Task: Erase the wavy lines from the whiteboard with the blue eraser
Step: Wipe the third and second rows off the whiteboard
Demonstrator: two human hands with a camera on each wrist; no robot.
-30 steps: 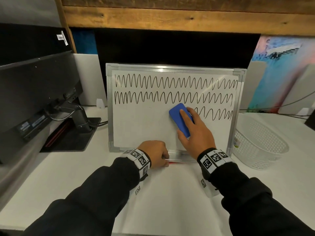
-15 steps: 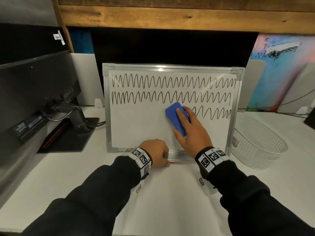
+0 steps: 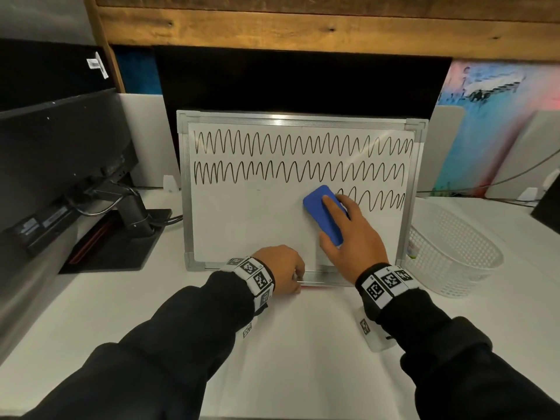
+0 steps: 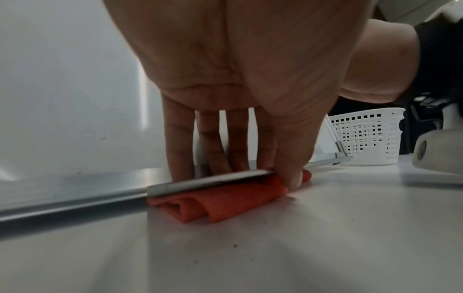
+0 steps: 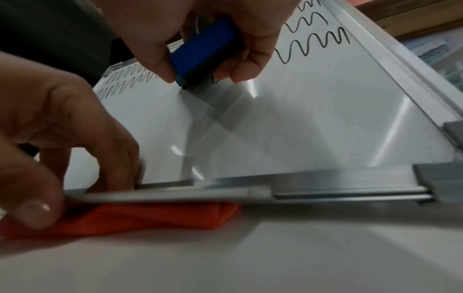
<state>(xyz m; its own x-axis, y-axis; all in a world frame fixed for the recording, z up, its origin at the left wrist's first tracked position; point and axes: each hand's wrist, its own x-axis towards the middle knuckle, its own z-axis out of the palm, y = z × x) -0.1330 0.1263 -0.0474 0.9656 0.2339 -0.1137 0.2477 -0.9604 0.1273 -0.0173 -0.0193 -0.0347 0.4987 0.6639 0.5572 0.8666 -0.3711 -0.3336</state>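
The whiteboard (image 3: pixel 248 231) leans upright at the back of the desk. Two full rows of black wavy lines (image 3: pixel 303 144) cross its top, and a short piece of a third row (image 3: pixel 378 203) is left at the right. My right hand (image 3: pixel 342 228) grips the blue eraser (image 3: pixel 318 204) between thumb and fingers and presses it flat on the board, just left of that piece. In the right wrist view the eraser (image 5: pixel 203 49) meets the board (image 5: pixel 313 128). My left hand (image 3: pixel 281 268) pinches the board's bottom metal rail (image 4: pixel 208 182), thumb in front.
A folded red cloth (image 4: pixel 220 204) lies under the rail by my left thumb. A white plastic basket (image 3: pixel 448 253) stands right of the board. A dark monitor and its stand (image 3: pixel 133 219) are on the left. White desk (image 3: pixel 303 344) lies in front.
The eraser and my right hand have slid slightly right along the third row. My left hand has kept its hold on the rail. The view has shifted a little.
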